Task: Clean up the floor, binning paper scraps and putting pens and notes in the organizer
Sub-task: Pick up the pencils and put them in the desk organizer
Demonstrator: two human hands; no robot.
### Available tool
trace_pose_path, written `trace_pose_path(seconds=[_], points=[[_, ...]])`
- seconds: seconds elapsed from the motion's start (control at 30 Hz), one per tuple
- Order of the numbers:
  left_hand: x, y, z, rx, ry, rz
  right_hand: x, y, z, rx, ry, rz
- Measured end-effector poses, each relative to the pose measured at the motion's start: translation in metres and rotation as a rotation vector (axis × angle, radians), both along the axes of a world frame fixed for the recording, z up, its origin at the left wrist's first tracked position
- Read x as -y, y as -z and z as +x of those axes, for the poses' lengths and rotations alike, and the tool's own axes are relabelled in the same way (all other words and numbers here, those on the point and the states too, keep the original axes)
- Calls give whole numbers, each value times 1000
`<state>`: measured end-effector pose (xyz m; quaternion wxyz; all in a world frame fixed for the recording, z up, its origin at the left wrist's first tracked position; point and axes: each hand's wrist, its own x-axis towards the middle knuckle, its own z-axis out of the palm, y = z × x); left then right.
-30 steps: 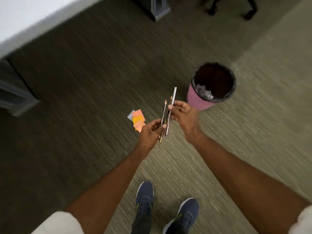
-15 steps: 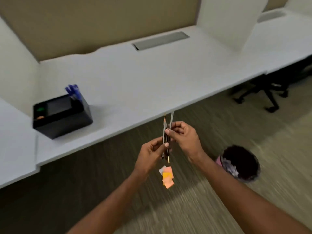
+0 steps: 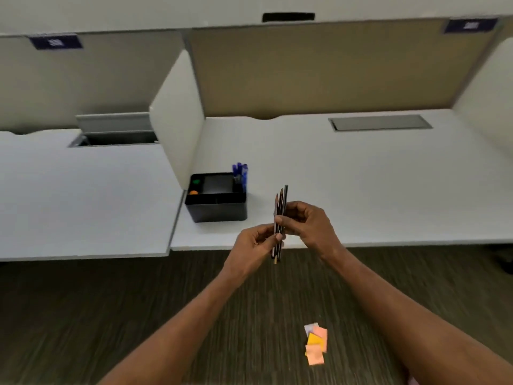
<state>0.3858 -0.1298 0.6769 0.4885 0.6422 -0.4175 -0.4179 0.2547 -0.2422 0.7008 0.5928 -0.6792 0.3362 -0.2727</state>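
- Both hands met near the centre of the view, holding a small bundle of pens and pencils (image 3: 280, 218) upright in front of the near edge of the white bench (image 3: 361, 190).
- The left hand (image 3: 254, 247) gripped the lower part of the bundle, its fingers (image 3: 273, 238) closed narrow around the shafts, thumb on the near side.
- The right hand (image 3: 308, 222) pinched the bundle higher up, at about 2 o'clock from the left hand, its fingers curled tight on the same shafts.
- The tips of the bundle pointed up toward 12 o'clock; the lower ends hung just below the left hand.
- The black organizer (image 3: 216, 204) stood on the bench at about 10 o'clock from the hands, near them but not touching, close beside a white divider panel (image 3: 177, 129).
- Blue pens (image 3: 240, 173) stood in the organizer's back right corner; something green and something orange showed in its left compartments, too small to identify.
- A loose pile of sticky notes (image 3: 316, 346), orange, pink and pale lilac, lay on the dark carpet floor (image 3: 83, 315) at about 5 o'clock from the hands, between the two forearms.
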Motion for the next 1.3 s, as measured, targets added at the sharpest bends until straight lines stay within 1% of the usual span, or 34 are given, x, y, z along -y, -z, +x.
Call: trace_pose_path(seconds=[0.17, 0.3, 0.43, 0.57, 0.7, 0.9, 1.13, 1.3], points=[[0, -27, 43, 128, -96, -18, 6, -24, 51, 18, -111, -81], [9, -37, 77, 220, -110, -14, 16, -34, 83, 18, -158, -145], [31, -39, 114, 281, -111, -49, 36, -39, 114, 22, -162, -224], [61, -33, 151, 349, -133, -98, 55, -36, 148, 43, -113, -266], [83, -13, 181, 453, -109, -80, 70, -14, 178, 19, -45, -254], [100, 33, 212, 475, -1, 17, 77, 39, 193, -62, -3, -202], [108, 67, 219, 552, 99, 74, 80, 79, 200, -122, 12, -167], [105, 79, 225, 615, 118, 58, 81, 93, 201, -163, 42, -180]])
